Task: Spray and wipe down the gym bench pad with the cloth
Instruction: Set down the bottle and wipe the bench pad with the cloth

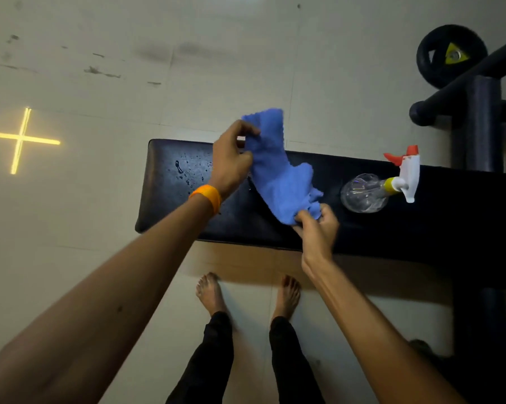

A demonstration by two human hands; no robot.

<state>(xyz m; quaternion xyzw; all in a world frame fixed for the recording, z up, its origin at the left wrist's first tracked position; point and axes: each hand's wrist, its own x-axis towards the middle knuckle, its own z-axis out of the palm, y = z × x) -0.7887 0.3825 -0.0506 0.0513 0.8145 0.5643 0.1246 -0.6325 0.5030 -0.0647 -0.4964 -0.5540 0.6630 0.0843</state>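
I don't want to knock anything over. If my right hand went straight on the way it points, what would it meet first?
Probably more of the blue fleecy cloth the right hand pinches, then the black padded bench. The clear plastic spray bottle lies to its right.

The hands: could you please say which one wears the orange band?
The left hand, gripping the upper end of the cloth; the right hand has a bare wrist.

Orange wristband [206, 196], black trousers [216, 354], bare feet [209, 291]
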